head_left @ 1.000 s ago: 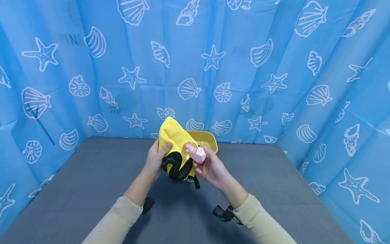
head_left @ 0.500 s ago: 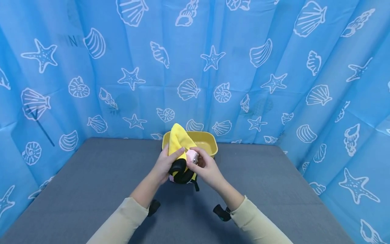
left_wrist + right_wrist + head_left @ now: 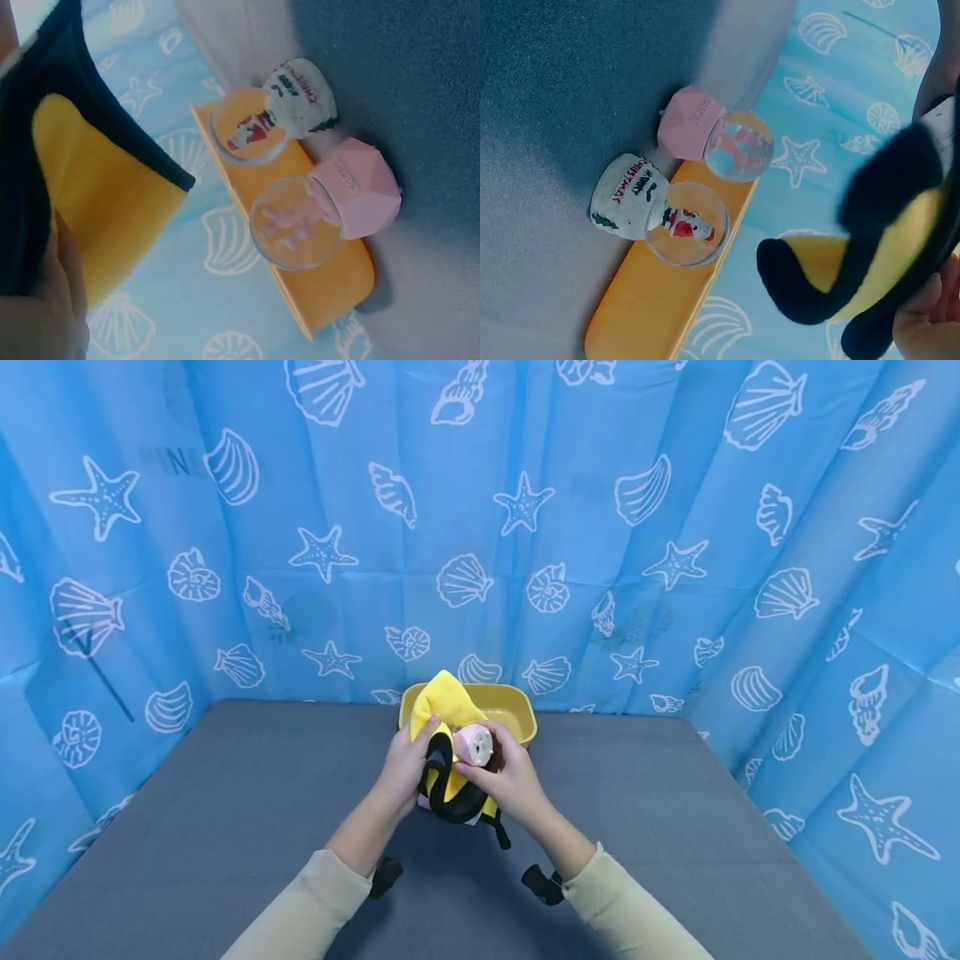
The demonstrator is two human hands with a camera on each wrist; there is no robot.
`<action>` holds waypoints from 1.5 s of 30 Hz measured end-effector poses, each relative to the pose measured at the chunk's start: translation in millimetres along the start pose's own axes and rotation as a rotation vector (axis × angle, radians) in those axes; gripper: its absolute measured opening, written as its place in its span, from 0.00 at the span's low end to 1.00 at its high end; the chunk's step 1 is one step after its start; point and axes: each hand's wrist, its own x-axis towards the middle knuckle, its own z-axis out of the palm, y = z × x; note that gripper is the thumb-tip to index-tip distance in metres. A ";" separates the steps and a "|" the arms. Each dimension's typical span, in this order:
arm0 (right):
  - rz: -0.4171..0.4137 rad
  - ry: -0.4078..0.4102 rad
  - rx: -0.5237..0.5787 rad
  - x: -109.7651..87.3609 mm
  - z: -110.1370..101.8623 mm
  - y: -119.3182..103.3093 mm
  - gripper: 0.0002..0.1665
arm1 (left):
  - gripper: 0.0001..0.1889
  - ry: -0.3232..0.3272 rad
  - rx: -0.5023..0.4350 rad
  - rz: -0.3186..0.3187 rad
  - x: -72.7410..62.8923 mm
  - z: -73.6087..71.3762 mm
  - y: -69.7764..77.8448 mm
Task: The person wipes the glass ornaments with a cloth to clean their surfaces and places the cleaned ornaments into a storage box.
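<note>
My left hand (image 3: 401, 768) grips a yellow cloth (image 3: 441, 697) with thick black edging, raised above the table. A pink snow globe (image 3: 474, 745) is in my right hand (image 3: 516, 781), its pale underside turned towards the head camera and its dome end against the cloth. The cloth hides the dome. In the left wrist view, a second pink snow globe (image 3: 358, 187) with a faceted base stands on the table beside a white Christmas snow globe (image 3: 304, 97). The right wrist view shows the black-edged cloth hanging near my right fingers (image 3: 922, 322).
A yellow bin (image 3: 510, 702) stands at the table's back edge, behind the two standing globes. A blue curtain (image 3: 480, 527) printed with shells and starfish hangs behind the grey table (image 3: 637, 827) and along its sides.
My right hand has turned the pink globe so its underside faces the head camera and its dome goes into the cloth. My left hand has shifted right and slightly down with the cloth.
</note>
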 end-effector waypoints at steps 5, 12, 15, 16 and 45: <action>0.080 0.036 0.192 0.5 -4.1 -1.2 0.28 | 0.23 0.010 -0.023 0.006 1.4 -3.9 -1.5; 0.205 0.135 0.345 4.0 -4.4 -3.6 0.37 | 0.27 -0.021 -0.095 0.035 -1.5 -9.4 0.7; 0.238 0.158 0.350 5.5 -2.8 -5.7 0.35 | 0.27 -0.037 -0.095 0.062 -2.6 -8.0 1.5; 0.252 0.168 0.348 5.9 -2.4 -6.5 0.34 | 0.27 -0.036 -0.093 0.070 -2.8 -7.3 1.5; 0.393 -0.063 0.409 6.5 4.7 -12.9 0.26 | 0.36 -0.153 0.139 0.267 -9.1 1.3 -5.2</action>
